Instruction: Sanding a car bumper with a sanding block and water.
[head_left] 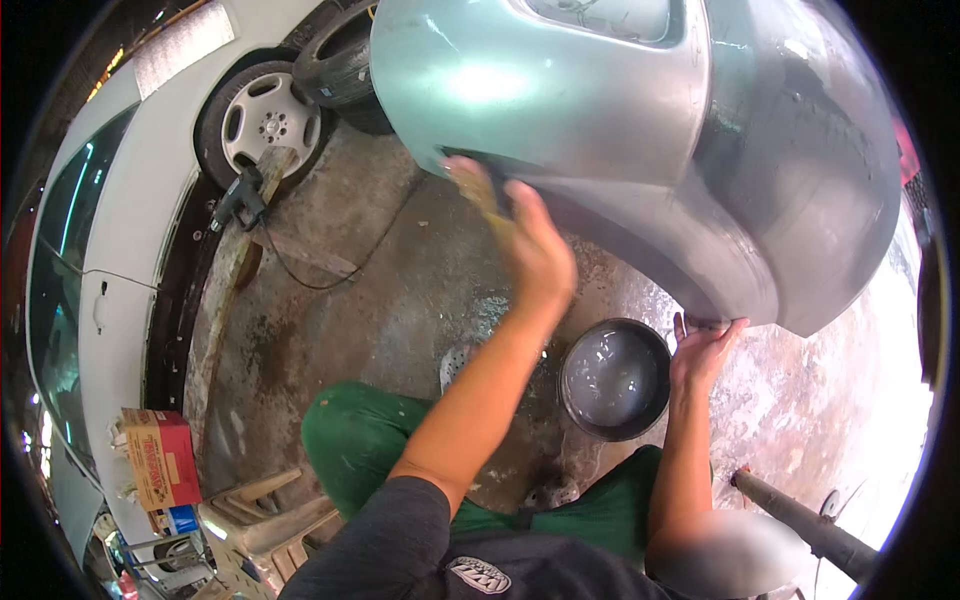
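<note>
- a rough concrete floor [370, 300], grey-brown, is stained and wet in patches, shiny toward the right.
- a white car [140, 200] stands at the left, its silver-hubbed wheel [265, 120] beside a spare black tyre [340, 65].
- a long wooden plank [215, 300] lies along the car's sill, with a black power tool [238, 200] resting on it and a thin cable [330, 270] trailing over the floor.
- a red and orange cardboard box [160, 455] sits at lower left, near a beige plastic chair [265, 525].
- the light is dim and artificial, with a bright glare at far right.
</note>
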